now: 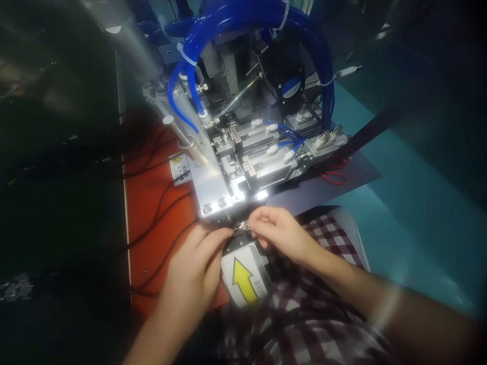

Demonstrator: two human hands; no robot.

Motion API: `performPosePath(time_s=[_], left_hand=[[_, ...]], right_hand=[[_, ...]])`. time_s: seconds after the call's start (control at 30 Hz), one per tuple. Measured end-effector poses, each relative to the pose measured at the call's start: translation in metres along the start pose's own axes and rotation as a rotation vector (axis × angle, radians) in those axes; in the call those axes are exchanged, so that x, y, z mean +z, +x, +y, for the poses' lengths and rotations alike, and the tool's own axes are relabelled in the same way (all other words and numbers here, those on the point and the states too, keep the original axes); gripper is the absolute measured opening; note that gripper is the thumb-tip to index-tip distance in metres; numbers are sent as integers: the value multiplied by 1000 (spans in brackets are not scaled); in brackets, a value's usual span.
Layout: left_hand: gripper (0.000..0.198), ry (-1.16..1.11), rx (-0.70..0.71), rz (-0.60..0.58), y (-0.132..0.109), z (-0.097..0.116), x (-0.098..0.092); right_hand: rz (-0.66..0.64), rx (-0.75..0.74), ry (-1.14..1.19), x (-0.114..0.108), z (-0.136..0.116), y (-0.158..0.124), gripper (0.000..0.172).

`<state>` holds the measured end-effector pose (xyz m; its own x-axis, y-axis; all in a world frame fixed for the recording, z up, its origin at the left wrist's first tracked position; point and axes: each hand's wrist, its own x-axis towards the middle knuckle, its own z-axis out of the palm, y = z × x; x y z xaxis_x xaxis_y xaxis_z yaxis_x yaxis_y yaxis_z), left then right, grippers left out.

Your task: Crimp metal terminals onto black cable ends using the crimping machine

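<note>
Closest to you, your bare right forearm [353, 284] slants in from four o'clock and your bare left forearm [163, 309] from seven, with maroon-and-white checked cloth [312, 329] on your lap at five. Taking your fingertips as the clock's centre, your right hand [283, 230] is narrowed to a pinch on a small, shiny, metal-looking piece [242, 226], too small to make out further. Your left hand [196, 258] has its fingertips drawn narrow just beside the piece's nine o'clock end; you cannot tell from here whether they grip it. The piece sits in the slim gap between your hands, just off the front edge of a bright silver metal plate [209, 185] at eleven. At six, close under your fingers, is a white label with a yellow arrow [244, 278]. Silver cylinders with white fittings [272, 157] crowd one o'clock, under an arched bundle of glossy blue tubes [243, 17] at twelve. Toward nine, thin black cables [163, 210] cross an orange-red panel [148, 152], whose straight left edge borders darkness. Wider room spreads at two o'clock, over a teal surface [384, 187].
</note>
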<state>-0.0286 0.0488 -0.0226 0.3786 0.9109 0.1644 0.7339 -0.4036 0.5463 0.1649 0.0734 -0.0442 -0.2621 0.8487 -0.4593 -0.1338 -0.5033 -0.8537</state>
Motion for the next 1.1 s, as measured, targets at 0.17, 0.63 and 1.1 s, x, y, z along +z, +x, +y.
performPosePath(time_s=[0.17,0.63,1.1], left_hand=[[29,98,37,-40,0,-1,-3],[40,260,169,-97,4,-4,-4],[41,378,165,-104,2,-2,-1]], right_hand=[[-1,-4,-19,1,-1,0,13],[-9,-46,-19,6,5,2,20],[150,-283,-367,9,11,-2,15]])
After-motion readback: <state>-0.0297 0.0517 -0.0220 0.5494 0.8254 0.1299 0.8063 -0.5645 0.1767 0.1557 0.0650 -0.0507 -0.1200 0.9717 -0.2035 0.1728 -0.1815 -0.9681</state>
